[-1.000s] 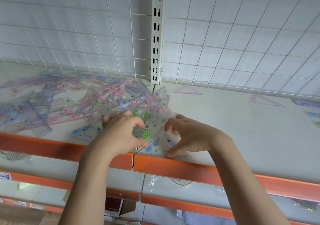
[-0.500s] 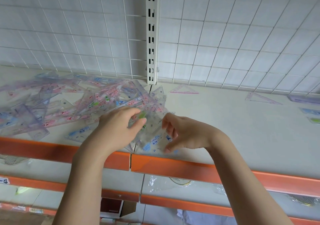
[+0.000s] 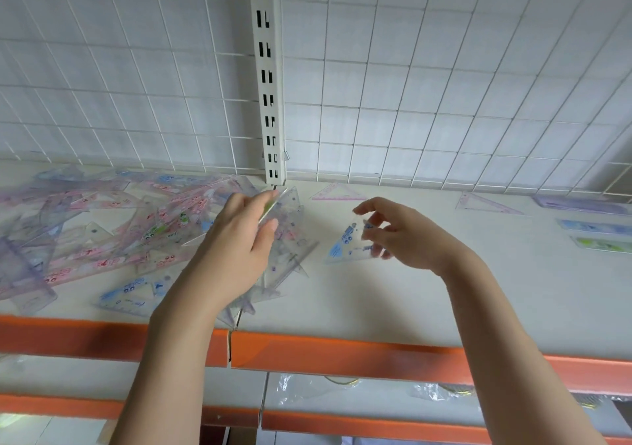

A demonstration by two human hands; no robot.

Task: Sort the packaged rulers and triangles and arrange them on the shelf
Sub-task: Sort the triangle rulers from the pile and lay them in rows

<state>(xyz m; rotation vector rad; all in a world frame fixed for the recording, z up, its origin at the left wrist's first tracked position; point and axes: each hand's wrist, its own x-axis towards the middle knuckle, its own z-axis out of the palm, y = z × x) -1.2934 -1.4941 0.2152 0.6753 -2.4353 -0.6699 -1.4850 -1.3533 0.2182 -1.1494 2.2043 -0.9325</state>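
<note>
Holding a green-printed clear triangle (image 3: 273, 201) between thumb and curled fingers, the left hand (image 3: 239, 239) hovers over the right edge of the mixed pile of rulers and triangles (image 3: 119, 225), which spreads across the left half of the shelf (image 3: 427, 284). The right hand (image 3: 400, 232) pinches a blue-printed triangle (image 3: 345, 243) by its right-hand corner, fingertips (image 3: 367, 224) curled on it and the index finger raised loosely; whether that triangle is just lifted or touching the shelf cannot be told, since motion blur softens it.

Sorted pieces lie well apart on the right: a pink triangle (image 3: 333, 192) near the slotted upright (image 3: 270, 78), a second pale triangle (image 3: 485, 202) farther right, then a purple ruler (image 3: 581, 204), a blue ruler (image 3: 595, 227) and a green ruler (image 3: 603, 244) near the frame edge.

These pieces look thin, light and stiff, probably brittle plastic in slick film sleeves. A flat one on the shelf would be hard to take from above; sliding a fingertip under a corner, or drawing it to the orange front rail (image 3: 342, 355) to lift an edge, seems the surest hold. Gripped by one corner, a triangle may swivel or slip, so a pinch along a long edge should steady it. In the pile the sleeves likely slide over each other, and tugging one could drag its neighbours toward the rail.
</note>
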